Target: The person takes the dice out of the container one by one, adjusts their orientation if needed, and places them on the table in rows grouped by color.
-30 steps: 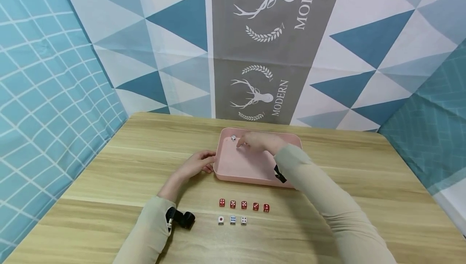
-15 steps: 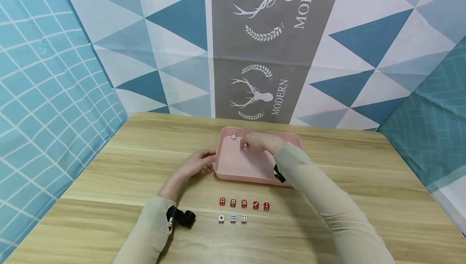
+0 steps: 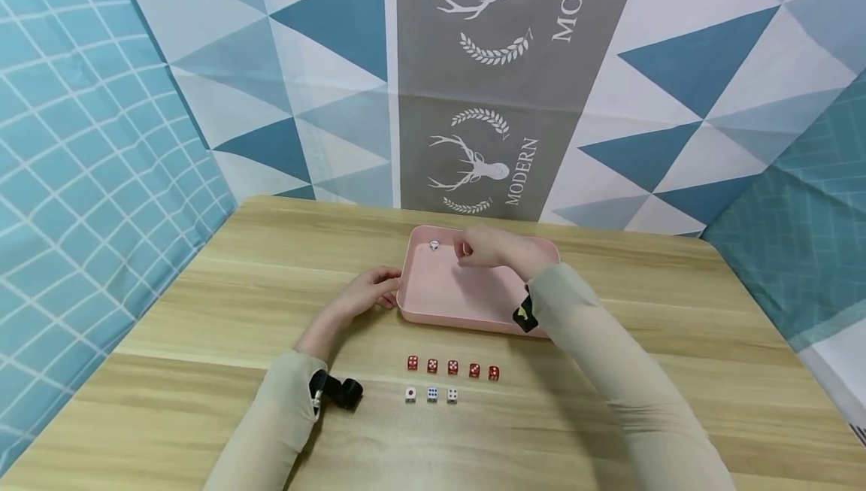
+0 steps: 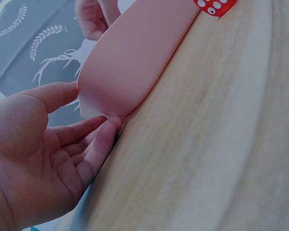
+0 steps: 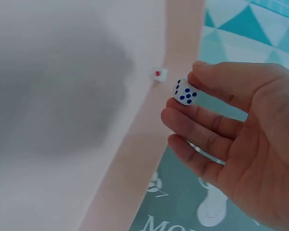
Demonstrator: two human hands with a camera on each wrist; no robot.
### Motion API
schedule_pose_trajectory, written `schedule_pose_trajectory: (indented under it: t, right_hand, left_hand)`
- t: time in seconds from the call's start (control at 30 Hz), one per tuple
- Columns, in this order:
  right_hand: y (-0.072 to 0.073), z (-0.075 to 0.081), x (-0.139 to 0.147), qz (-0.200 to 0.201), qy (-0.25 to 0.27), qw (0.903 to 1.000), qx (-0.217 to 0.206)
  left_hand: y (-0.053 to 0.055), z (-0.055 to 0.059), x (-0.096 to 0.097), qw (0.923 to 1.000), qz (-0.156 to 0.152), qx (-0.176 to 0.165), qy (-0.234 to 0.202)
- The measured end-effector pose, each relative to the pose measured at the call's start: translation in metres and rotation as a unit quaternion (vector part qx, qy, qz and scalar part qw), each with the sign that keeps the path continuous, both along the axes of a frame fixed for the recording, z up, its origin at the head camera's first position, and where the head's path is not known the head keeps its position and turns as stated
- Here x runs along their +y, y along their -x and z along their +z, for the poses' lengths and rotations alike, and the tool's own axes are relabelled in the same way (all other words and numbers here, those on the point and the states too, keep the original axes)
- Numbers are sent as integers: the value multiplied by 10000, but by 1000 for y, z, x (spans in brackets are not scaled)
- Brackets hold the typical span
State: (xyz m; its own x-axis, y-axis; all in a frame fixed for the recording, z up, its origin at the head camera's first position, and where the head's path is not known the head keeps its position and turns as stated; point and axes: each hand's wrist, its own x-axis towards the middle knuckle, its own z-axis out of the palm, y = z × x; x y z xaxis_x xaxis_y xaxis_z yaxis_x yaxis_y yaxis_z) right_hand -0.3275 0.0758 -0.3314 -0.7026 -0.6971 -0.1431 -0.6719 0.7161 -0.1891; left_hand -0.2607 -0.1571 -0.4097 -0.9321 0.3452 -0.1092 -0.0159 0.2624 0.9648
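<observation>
My right hand (image 3: 492,247) is over the pink tray (image 3: 456,321), pinching a white die (image 5: 186,92) with blue pips between thumb and fingers, as the right wrist view shows. Another white die (image 3: 434,246) lies in the tray's far left corner; a red pip shows on it in the right wrist view. At the tray's left side, my left hand (image 3: 368,292) holds the corner. In the left wrist view its thumb (image 4: 62,94) is at the rim and the fingertips are at the lower edge of the wall.
On the wooden table (image 3: 203,393), in front of the tray, several red dice (image 3: 452,367) form a row. Nearer me, three white dice (image 3: 431,395) form a second row. A patterned cloth (image 3: 325,92) hangs behind the table.
My right hand reached down into the tray, took hold of a white die there, and has risen a little to the right with it. My left hand stays at the tray.
</observation>
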Motion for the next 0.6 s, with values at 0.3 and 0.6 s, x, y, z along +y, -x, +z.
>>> schedule_pose_trajectory:
  t: [0.3, 0.6]
  right_hand:
    - [-19, 3, 16, -315, 183, 9993, -69]
    - [-30, -6, 35, -398, 628, 9968, 288]
  left_hand:
    - [4, -7, -1, 9999, -53, 93, 10]
    - [-11, 16, 4, 10000, -42, 28, 26]
